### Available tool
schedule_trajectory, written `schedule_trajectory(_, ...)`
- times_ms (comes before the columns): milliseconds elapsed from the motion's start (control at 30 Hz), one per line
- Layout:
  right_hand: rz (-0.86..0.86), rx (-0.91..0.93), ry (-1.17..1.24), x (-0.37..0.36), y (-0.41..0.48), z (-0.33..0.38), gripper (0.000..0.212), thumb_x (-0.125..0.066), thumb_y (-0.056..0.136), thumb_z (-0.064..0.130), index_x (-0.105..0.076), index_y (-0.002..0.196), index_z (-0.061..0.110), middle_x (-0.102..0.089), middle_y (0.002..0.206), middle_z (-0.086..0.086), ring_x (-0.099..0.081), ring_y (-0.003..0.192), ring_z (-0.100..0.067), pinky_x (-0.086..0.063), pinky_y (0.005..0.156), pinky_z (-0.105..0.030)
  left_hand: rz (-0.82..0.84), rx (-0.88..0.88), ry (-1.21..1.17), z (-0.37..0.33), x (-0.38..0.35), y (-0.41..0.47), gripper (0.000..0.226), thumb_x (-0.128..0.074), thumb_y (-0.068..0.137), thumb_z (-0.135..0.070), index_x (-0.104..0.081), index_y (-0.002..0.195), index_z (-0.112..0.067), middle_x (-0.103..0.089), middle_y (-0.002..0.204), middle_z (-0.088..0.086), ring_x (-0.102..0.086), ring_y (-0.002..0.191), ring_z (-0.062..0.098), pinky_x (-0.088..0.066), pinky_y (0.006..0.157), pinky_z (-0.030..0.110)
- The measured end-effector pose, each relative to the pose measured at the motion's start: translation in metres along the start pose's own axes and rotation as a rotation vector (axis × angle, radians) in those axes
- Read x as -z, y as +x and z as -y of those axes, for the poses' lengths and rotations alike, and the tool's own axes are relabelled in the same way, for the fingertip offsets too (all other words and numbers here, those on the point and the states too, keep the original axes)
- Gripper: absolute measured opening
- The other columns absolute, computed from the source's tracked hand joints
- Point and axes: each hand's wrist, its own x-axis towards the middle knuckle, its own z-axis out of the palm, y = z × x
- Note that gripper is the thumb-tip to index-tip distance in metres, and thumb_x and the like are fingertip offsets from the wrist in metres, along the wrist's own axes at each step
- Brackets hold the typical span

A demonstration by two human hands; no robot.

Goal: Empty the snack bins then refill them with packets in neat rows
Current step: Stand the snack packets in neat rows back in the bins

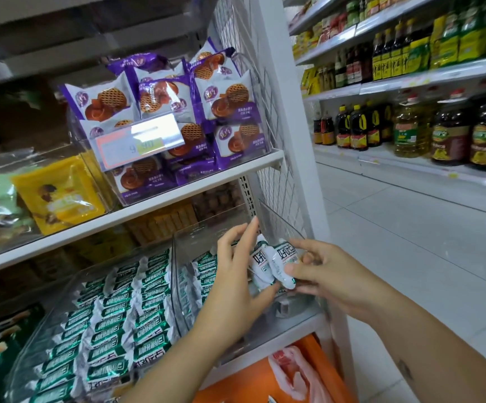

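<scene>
1. The left bin (58, 301) is sitting on the lower shelf (279, 340), holding green-and-white packets (111, 327) in tight rows.
2. The right bin (282, 225) is holding a short row (206, 269) along its left wall.
3. Over the right bin, the right hand (331, 274) is pinching two held packets (275, 264) with thumb and curled fingers.
4. The left hand (236, 274), fingers raised, seems to be gripping them with its thumb.
</scene>
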Motion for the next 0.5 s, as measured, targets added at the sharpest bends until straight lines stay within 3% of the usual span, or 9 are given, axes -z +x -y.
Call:
schedule_trajectory(100, 0.019, 0.044, -0.124, 0.0, -0.002, 0.0, 0.049, -0.067, 0.081, -0.007, -0.056, 0.118, 0.023, -0.058, 0.103, -0.001, -0.068, 0.094, -0.02, -0.059, 0.078, -0.037, 0.033, 0.054, -0.109, -0.001, 0.002, -0.003, 0.105, -0.08, 0.072, -0.037, -0.001, 0.134, -0.07, -0.014, 0.135, -0.037, -0.036, 0.121, -0.009, -0.034, 0.097, 0.005)
schedule_trajectory(200, 0.047, 0.121, -0.259, -0.003, -0.007, 0.001, 0.052, -0.076, 0.075, 0.003, -0.055, 0.114, 0.031, -0.06, 0.107, 0.014, -0.069, 0.093, -0.01, -0.058, 0.076, -0.029, -0.034, 0.134, -0.246, -0.004, 0.004, -0.002, 0.093, -0.071, 0.068, -0.057, -0.007, 0.133, -0.067, -0.024, 0.133, -0.038, -0.041, 0.112, -0.013, -0.039, 0.088, 0.004)
schedule_trajectory(367, 0.059, 0.221, -0.441, -0.013, -0.007, -0.001, 0.054, -0.079, 0.073, 0.012, -0.047, 0.108, 0.037, -0.059, 0.111, 0.015, -0.068, 0.089, -0.004, -0.057, 0.076, -0.026, -0.156, 0.201, -0.357, -0.006, -0.007, 0.003, 0.086, -0.077, 0.077, -0.013, -0.024, 0.128, -0.057, -0.046, 0.125, -0.017, -0.05, 0.088, -0.006, -0.055, 0.071, 0.024)
schedule_trajectory(433, 0.102, 0.22, -0.5, -0.009, -0.007, 0.005, 0.056, -0.081, 0.072, 0.016, -0.045, 0.109, 0.038, -0.056, 0.113, 0.017, -0.065, 0.081, 0.005, -0.054, 0.07, -0.019, -0.156, 0.206, -0.357, -0.008, -0.005, 0.005, 0.085, -0.075, 0.077, -0.008, -0.026, 0.127, -0.056, -0.047, 0.123, -0.015, -0.05, 0.086, -0.007, -0.054, 0.071, 0.021)
schedule_trajectory(500, 0.143, 0.185, -0.553, 0.002, -0.007, 0.014, 0.058, -0.082, 0.072, 0.024, -0.045, 0.113, 0.042, -0.053, 0.121, 0.019, -0.061, 0.09, 0.007, -0.051, 0.076, -0.016, -0.123, 0.185, -0.325, -0.009, 0.001, 0.006, 0.088, -0.075, 0.077, -0.01, -0.022, 0.128, -0.058, -0.044, 0.125, -0.018, -0.051, 0.091, -0.007, -0.055, 0.074, 0.024)
